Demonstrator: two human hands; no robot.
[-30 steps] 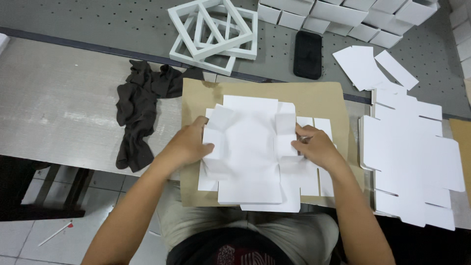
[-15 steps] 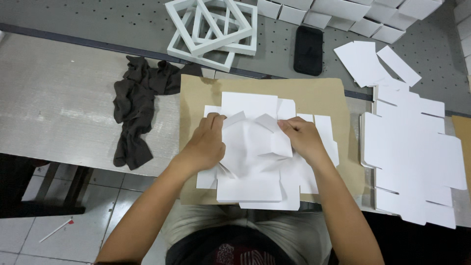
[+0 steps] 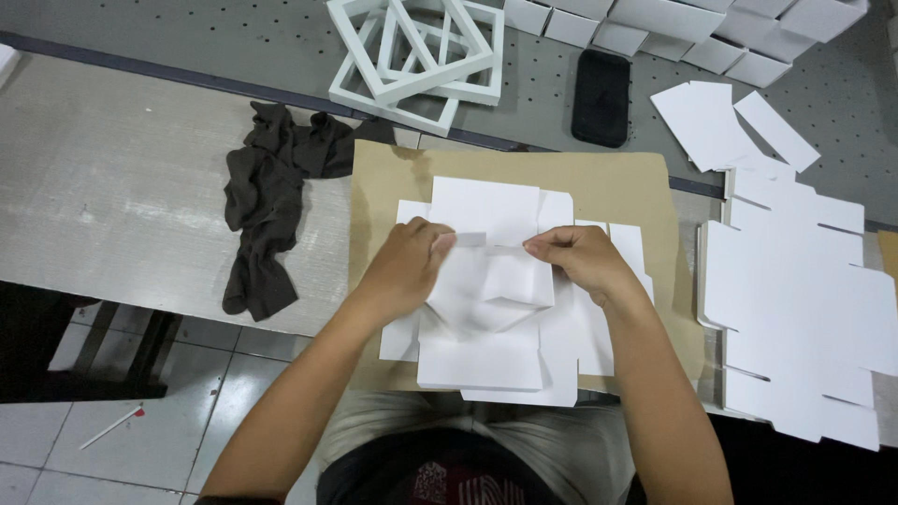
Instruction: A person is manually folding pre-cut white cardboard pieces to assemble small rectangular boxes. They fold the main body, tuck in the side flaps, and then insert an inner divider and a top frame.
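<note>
Midway through folding: on the brown cardboard sheet at the tabletop's near edge, a white die-cut box blank, half raised, lying on more flat blanks. Left hand and right hand pinching its upper flaps, fingers closed on card; next, probably, tucking those flaps inward. Finished white boxes along the far edge, contents unseen.

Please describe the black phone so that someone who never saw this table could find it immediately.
Look at the grey perforated table surface beyond the brown cardboard sheet. The phone lies flat there, right of the stacked white square frames and left of loose white card pieces. It is the only black, glossy rectangle among white things.
</note>
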